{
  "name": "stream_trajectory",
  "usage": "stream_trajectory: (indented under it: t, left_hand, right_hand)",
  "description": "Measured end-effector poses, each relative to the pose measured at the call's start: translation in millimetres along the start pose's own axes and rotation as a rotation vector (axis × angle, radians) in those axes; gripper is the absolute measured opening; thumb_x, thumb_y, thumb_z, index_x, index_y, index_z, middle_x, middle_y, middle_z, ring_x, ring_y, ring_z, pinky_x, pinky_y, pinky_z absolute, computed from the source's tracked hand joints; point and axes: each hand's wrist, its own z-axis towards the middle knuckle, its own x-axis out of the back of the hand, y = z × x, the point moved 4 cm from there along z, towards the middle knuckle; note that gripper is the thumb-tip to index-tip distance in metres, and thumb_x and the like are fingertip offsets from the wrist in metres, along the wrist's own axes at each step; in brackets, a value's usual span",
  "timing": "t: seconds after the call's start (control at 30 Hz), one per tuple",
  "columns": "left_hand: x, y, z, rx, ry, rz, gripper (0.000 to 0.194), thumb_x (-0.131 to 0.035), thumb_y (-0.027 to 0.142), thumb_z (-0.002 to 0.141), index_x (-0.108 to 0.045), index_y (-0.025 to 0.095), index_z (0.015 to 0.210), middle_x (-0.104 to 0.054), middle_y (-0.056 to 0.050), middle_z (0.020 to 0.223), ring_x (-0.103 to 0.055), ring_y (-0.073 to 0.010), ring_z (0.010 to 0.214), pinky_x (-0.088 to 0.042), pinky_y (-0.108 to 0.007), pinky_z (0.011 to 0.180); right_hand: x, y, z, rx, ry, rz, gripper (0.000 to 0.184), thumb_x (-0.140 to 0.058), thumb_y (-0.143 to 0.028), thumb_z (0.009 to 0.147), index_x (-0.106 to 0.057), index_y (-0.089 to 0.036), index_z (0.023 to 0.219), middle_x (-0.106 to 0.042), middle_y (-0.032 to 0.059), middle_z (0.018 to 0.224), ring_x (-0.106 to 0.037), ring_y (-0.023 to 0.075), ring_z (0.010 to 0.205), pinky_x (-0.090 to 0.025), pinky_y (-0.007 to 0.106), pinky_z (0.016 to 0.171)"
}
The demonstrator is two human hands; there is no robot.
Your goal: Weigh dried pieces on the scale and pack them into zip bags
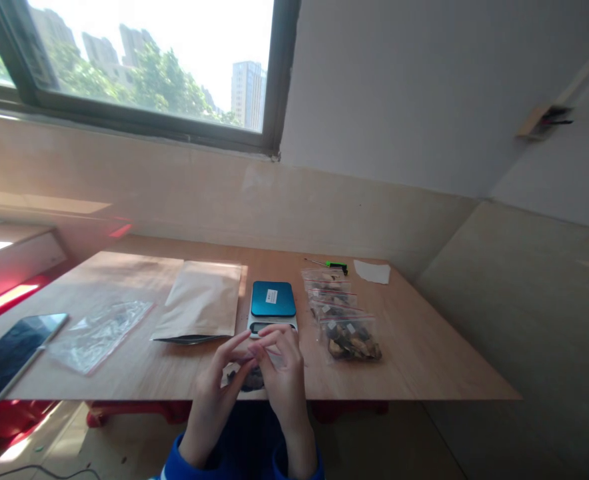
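Observation:
Both my hands meet at the table's front edge over a small clear zip bag [249, 380] with dark dried pieces in it. The fingers of my left hand [219, 387] pinch its upper edge from the left. My right hand [283, 373] pinches that same edge from the right, thumb and fingertips close to the left ones. Most of the bag is hidden by the hands. Just beyond the fingertips sits a digital scale [273, 300] with a blue-green plate and a small white label; my right fingers overlap its front in view.
Several zip bags of dried brown pieces [354, 345] line up right of the scale. Behind them lie a green-handled tool [335, 265] and white paper [372, 271]. To the left are a kraft pouch [202, 300], an empty clear bag [99, 337] and a tablet or phone [12, 360].

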Motion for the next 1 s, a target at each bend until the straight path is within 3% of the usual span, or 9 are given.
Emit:
stream_trajectory:
  t: [0.27, 0.4, 0.5, 0.6, 0.73, 1.0]
  left_hand:
    - [-2.2, 8, 3, 0.012, 0.021, 0.002, 0.025, -0.062, 0.033, 0.083, -0.067, 0.026, 0.106, -0.074, -0.003, 0.097, -0.070, -0.0181, 0.086, -0.055, -0.026, 0.075]
    - [-0.5, 7, 3, 0.032, 0.027, -0.013, 0.016, -0.062, 0.035, 0.083, -0.071, 0.022, 0.089, -0.073, -0.004, 0.087, -0.069, -0.0188, 0.081, -0.054, -0.025, 0.072]
    - [2.2, 6, 0, 0.060, 0.052, -0.045, 0.016, -0.061, 0.035, 0.084, -0.070, 0.021, 0.086, -0.071, -0.003, 0.082, -0.068, -0.0182, 0.079, -0.054, -0.025, 0.070]
    - [4.6, 5, -2, 0.064, 0.060, -0.081, 0.015, -0.059, 0.033, 0.086, -0.068, 0.022, 0.090, -0.070, -0.002, 0.084, -0.066, -0.0168, 0.080, -0.054, -0.023, 0.069]
    - [6.9, 5, -3, 0.042, 0.074, -0.068, 0.012, -0.060, 0.030, 0.086, -0.064, 0.023, 0.095, -0.069, -0.001, 0.088, -0.065, -0.0152, 0.085, -0.053, -0.023, 0.075]
    - [7.6, 10, -2, 0.036, 0.081, -0.065, 0.012, -0.057, 0.032, 0.089, -0.060, 0.022, 0.093, -0.066, -0.001, 0.086, -0.065, -0.0135, 0.080, -0.053, -0.022, 0.072]
  right_hand:
    - [-2, -7, -6, 0.122, 0.100, -0.062, 0.026, -0.055, -0.034, 0.093, -0.057, -0.022, 0.070, -0.062, -0.0005, 0.072, -0.058, 0.0176, 0.074, -0.041, 0.032, 0.074]
    - [-3, -3, -7, 0.113, 0.072, -0.020, 0.025, -0.059, -0.037, 0.090, -0.060, -0.023, 0.070, -0.063, -0.0011, 0.073, -0.059, 0.0167, 0.076, -0.041, 0.030, 0.074]
    - [0, 3, -6, 0.049, 0.026, 0.025, 0.020, -0.066, -0.044, 0.083, -0.065, -0.024, 0.089, -0.067, 0.0008, 0.087, -0.061, 0.0180, 0.085, -0.044, 0.030, 0.079]
    - [4, 9, -5, 0.028, -0.001, 0.044, 0.037, -0.069, -0.047, 0.079, -0.062, -0.024, 0.108, -0.067, 0.0026, 0.095, -0.062, 0.0186, 0.088, -0.045, 0.030, 0.079]
    - [8, 7, -2, 0.139, -0.062, -0.051, 0.012, -0.064, -0.033, 0.087, -0.066, -0.022, 0.080, -0.067, -0.0002, 0.081, -0.060, 0.0164, 0.083, -0.042, 0.029, 0.079]
    - [5, 0, -3, 0.177, -0.073, -0.125, 0.006, -0.064, -0.021, 0.088, -0.064, -0.022, 0.082, -0.067, -0.0008, 0.080, -0.059, 0.0160, 0.079, -0.040, 0.029, 0.077]
